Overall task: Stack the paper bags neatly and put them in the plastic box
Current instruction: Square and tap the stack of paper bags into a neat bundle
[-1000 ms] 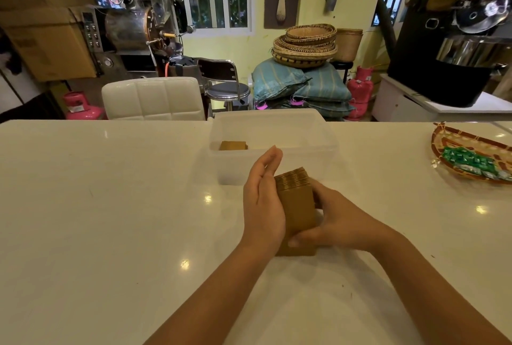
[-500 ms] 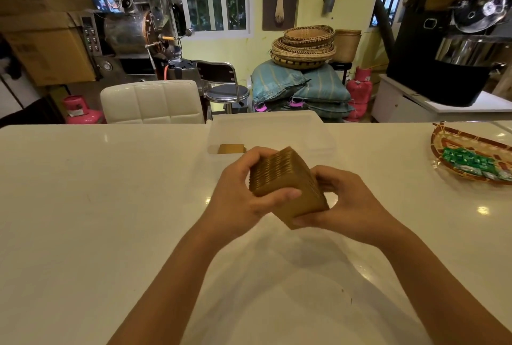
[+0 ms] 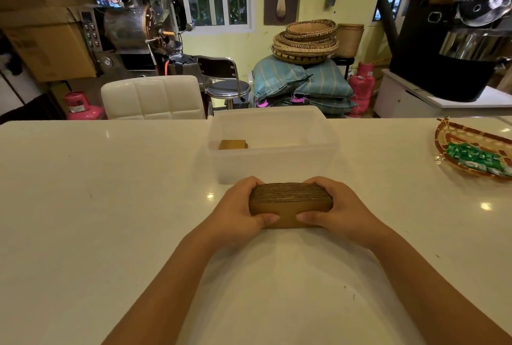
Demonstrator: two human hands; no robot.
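A thick stack of brown paper bags [image 3: 290,200] stands on its long edge on the white table, lying crosswise in front of me. My left hand [image 3: 238,213] grips its left end and my right hand [image 3: 341,210] grips its right end, thumbs on the near face. Just beyond the stack sits the translucent plastic box [image 3: 273,167], open on top. Another small pile of brown bags [image 3: 233,144] lies inside it at the left.
A woven tray [image 3: 454,142] with green packets rests at the table's right edge. Behind the table's far edge stand a white padded chair [image 3: 152,98], a metal stool, sacks with baskets, and roasting machines.
The stack has been turned from upright lengthwise to tilted in the air, and now rests crosswise on its long edge with one hand at each end.
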